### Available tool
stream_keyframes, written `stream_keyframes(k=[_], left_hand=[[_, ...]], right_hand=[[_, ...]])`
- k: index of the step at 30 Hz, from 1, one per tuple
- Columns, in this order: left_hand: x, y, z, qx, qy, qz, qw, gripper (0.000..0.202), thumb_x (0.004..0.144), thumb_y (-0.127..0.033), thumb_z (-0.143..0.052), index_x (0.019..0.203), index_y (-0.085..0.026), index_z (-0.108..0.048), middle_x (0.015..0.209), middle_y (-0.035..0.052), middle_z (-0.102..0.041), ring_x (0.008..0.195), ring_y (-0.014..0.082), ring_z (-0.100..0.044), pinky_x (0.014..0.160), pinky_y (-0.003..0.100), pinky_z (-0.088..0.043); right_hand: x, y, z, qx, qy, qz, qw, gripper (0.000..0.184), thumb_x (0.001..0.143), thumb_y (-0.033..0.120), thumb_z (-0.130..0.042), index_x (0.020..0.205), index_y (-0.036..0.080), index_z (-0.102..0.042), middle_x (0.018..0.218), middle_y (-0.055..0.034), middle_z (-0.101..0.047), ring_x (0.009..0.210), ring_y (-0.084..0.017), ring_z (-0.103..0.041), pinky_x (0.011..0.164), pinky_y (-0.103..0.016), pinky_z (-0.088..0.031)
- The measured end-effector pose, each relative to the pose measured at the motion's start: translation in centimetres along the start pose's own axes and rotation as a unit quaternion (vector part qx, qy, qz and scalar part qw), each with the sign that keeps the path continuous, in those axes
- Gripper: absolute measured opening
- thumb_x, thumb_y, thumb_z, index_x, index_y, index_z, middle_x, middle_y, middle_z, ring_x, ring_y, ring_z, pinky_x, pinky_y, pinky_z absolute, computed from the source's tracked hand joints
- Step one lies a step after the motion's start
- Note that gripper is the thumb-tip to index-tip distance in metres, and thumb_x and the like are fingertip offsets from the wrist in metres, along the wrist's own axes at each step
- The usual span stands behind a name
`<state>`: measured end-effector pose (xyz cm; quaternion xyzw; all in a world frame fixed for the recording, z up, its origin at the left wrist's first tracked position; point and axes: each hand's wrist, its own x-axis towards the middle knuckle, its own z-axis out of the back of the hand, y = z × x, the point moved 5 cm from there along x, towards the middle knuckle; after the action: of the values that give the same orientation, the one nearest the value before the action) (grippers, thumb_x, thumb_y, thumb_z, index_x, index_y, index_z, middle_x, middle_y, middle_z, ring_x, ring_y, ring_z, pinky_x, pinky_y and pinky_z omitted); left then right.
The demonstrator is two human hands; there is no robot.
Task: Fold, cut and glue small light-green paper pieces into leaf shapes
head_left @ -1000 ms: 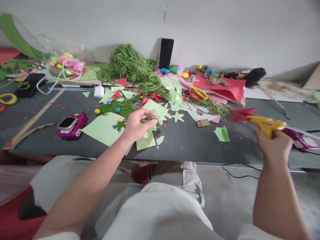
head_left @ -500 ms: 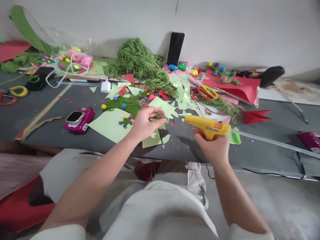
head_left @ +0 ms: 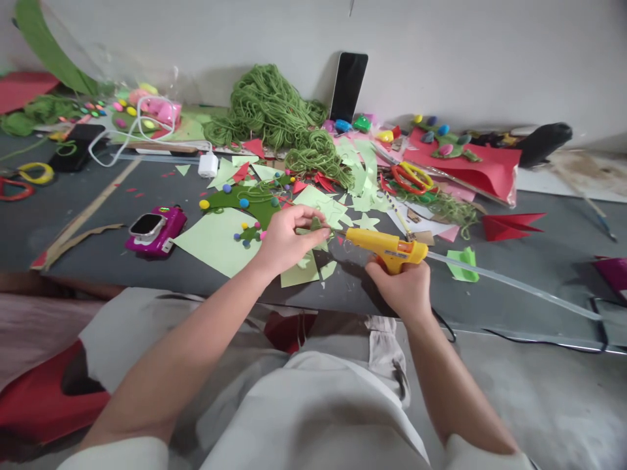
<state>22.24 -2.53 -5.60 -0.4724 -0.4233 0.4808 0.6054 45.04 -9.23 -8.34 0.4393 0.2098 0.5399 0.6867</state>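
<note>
My left hand (head_left: 287, 240) pinches a small green cutout (head_left: 317, 224) between thumb and fingers, just above the scraps; the fingers partly cover it. My right hand (head_left: 404, 287) is wrapped round the handle of a yellow glue gun (head_left: 379, 243). Its nozzle points left and is close to the green cutout; whether they touch I cannot tell. A long clear glue stick (head_left: 494, 274) runs out of the gun's back to the right. Near my left hand are a dark green cutout with pom-poms (head_left: 255, 202) and pale green paper (head_left: 215, 243).
Green yarn (head_left: 274, 108) is heaped at the back beside an upright phone (head_left: 349, 85). Orange-and-yellow scissors (head_left: 412, 177) lie right of centre. A purple device (head_left: 169, 230) sits at left, a folded red paper (head_left: 512, 226) at right. A black cord (head_left: 539, 343) hangs along the front edge.
My right hand has moved left with the glue gun, bringing its nozzle up to the green cutout. My left hand keeps its pinch in nearly the same place.
</note>
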Motion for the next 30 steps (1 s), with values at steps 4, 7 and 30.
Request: stream_keyframes(k=[4,7,30], left_hand=[[0.09,-0.14,0.02,0.006,-0.004,-0.008,1.000,0.022,0.076,-0.029,-0.082,0.093,-0.018,-0.072,0.086,0.0067,-0.077,0.081,0.0195,-0.070,0.069,0.029,-0.054],[0.09,-0.18,0.00,0.009,-0.004,-0.005,1.000,0.022,0.076,-0.029,-0.082,0.093,-0.018,-0.072,0.086,0.0068,-0.076,0.081,0.0199,-0.070,0.068,0.029,-0.054],[0.11,-0.19,0.10,0.012,-0.002,-0.002,1.000,0.023,0.074,-0.029,-0.083,0.091,-0.018,-0.071,0.084,0.0065,-0.077,0.079,0.0198,-0.071,0.067,0.029,-0.056]], right_hand=[[-0.08,-0.01,-0.07,0.003,0.002,0.003,1.000,0.014,0.068,0.028,-0.069,0.060,0.019,-0.061,0.055,-0.0016,-0.062,0.055,-0.019,-0.060,0.052,-0.027,-0.051],[-0.02,-0.13,-0.10,0.003,0.004,0.003,1.000,0.014,0.068,0.028,-0.069,0.061,0.019,-0.061,0.057,-0.0016,-0.062,0.056,-0.019,-0.061,0.053,-0.027,-0.051],[0.07,-0.12,-0.25,0.013,-0.006,-0.017,1.000,0.013,0.064,0.027,-0.067,0.059,0.018,-0.060,0.055,-0.0003,-0.061,0.055,-0.017,-0.059,0.052,-0.025,-0.048]])
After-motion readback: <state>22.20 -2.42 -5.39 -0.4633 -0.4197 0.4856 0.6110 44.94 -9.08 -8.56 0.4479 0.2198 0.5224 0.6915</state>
